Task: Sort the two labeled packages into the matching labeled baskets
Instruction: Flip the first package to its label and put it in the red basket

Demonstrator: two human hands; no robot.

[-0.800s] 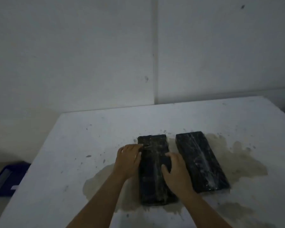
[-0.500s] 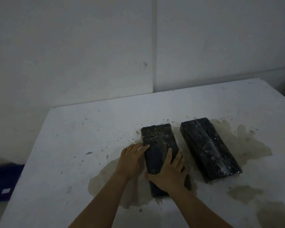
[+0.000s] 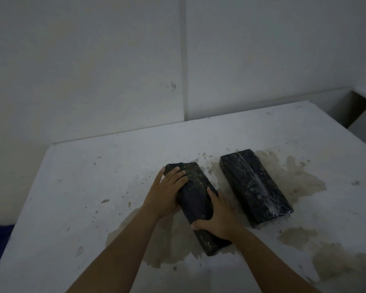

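Left hand has moved up the left package, fingers over its far end; right hand now clasps its near side. Right package lies unmoved on the table.

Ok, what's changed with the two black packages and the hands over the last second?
Both hands have tightened on the left package: left hand wrapping its far end, right hand gripping the near part, tipping it onto its side. The right package stays flat on the stained table.

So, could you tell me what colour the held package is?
Black, seen in the head view.
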